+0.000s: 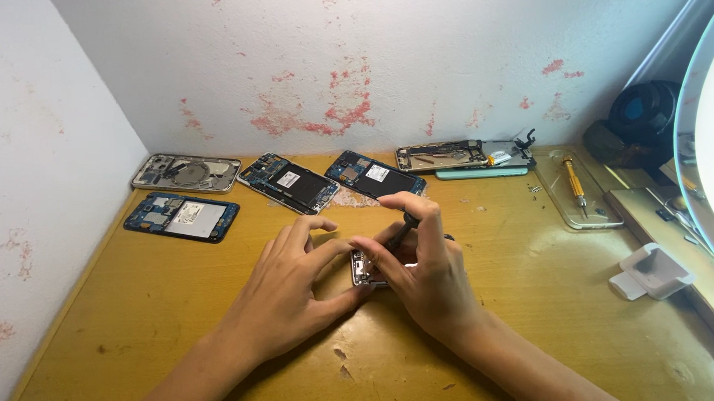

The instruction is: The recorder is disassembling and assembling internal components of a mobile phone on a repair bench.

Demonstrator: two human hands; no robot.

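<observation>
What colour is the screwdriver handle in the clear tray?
Orange-yellow, on the screwdriver in the clear tray, head view.

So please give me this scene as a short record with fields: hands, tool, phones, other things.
left hand: steadies small phone part on wooden table
right hand: grips dark screwdriver, tip down on the part
opened phones: five in a row near the wall
yellow screwdriver: lies in clear tray
white holder: far right
</observation>
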